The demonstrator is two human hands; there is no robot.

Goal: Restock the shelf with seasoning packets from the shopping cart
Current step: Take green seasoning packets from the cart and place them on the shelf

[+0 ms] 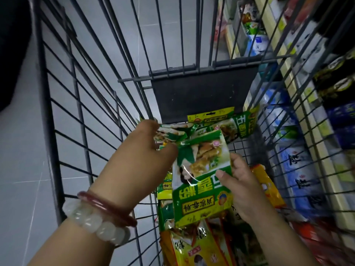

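Both my hands reach down into a grey wire shopping cart (80,131). My right hand (244,189) grips a green and yellow seasoning packet (199,179) by its right edge, thumb on the front, held up off the pile. My left hand (148,150), with two bracelets on the wrist, closes on another green packet (172,134) further in. More green and yellow packets (224,123) lie on the cart floor, with orange ones (267,187) at the right and others (192,246) nearest me. The shelf (292,89) stands to the right, beyond the cart's side.
The cart's dark end panel (201,93) rises behind the packets. The shelf rows hold blue and white bags (299,181) low down and dark packs (338,83) higher up. Grey tiled floor (23,169) lies to the left of the cart.
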